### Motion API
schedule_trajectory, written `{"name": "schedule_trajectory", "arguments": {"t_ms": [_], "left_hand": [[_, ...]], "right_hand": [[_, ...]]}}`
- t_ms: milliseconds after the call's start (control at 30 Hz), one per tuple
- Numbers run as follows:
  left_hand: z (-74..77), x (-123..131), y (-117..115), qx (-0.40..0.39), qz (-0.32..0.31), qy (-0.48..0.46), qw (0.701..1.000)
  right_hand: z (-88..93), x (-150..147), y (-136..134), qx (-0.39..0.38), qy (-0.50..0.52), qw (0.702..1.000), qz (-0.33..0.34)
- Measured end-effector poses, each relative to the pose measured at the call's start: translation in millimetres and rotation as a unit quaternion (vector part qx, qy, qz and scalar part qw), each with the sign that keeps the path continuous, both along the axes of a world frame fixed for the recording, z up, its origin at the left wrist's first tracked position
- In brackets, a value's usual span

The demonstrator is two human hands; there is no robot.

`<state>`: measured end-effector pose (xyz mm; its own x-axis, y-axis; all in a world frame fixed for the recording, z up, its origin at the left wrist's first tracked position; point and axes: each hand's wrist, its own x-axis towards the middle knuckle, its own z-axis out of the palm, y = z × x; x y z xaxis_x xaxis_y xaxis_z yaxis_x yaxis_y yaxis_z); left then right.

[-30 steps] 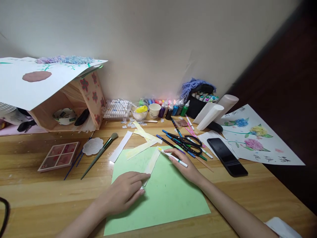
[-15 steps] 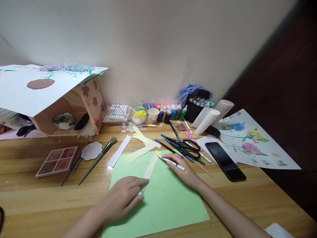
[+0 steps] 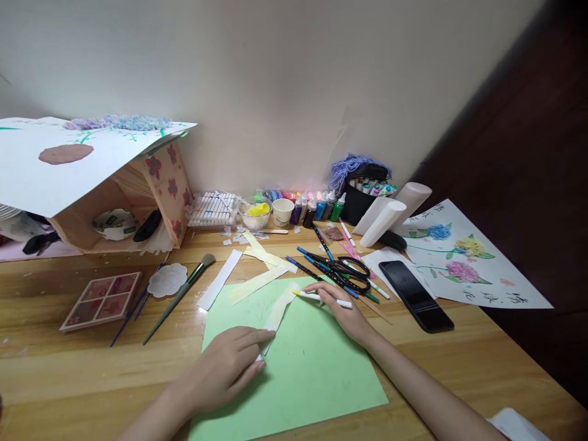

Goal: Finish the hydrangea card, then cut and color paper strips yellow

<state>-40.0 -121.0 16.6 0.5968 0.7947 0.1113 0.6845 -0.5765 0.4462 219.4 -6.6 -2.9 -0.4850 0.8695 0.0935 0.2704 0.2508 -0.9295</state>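
A green sheet (image 3: 316, 373) lies on the wooden table. On it rests a white paper strip (image 3: 280, 310) with yellow colouring, slanting up to the right. My left hand (image 3: 234, 364) presses the strip's lower end, its fingers closed around part of the end. My right hand (image 3: 337, 306) holds a white marker (image 3: 324, 299), whose yellow tip is at the strip's upper right edge. Several yellow-tinted strips (image 3: 257, 284) overlap beyond the sheet's top edge, and a plain white strip (image 3: 220, 280) lies to their left.
Black scissors (image 3: 353, 266) lie among pens right of the strips. A phone (image 3: 416, 297) and flower drawing (image 3: 463, 257) are at the right. Paint bottles (image 3: 310, 212), a paper cup (image 3: 283, 212) and a bowl (image 3: 256, 217) stand behind. A brush (image 3: 179, 300) and palette (image 3: 101, 300) lie left.
My right hand has shifted slightly, and the marker now lies flatter with its tip a little lower and right. The strip's upper part looks bent. The whole view has shifted slightly.
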Motion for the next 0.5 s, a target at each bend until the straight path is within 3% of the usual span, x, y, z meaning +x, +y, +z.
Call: {"name": "schedule_trajectory", "arguments": {"t_ms": [267, 500], "left_hand": [[-1.7, -1.9, 0.5, 0.023, -0.009, 0.003, 1.000], [-4.2, -4.9, 1.7, 0.036, -0.028, 0.024, 0.999]], "right_hand": [[-16.9, 6.6, 4.7, -0.051, 0.074, 0.993, -0.078], [-13.1, 4.7, 2.7, -0.046, 0.078, 0.991, -0.094]]}}
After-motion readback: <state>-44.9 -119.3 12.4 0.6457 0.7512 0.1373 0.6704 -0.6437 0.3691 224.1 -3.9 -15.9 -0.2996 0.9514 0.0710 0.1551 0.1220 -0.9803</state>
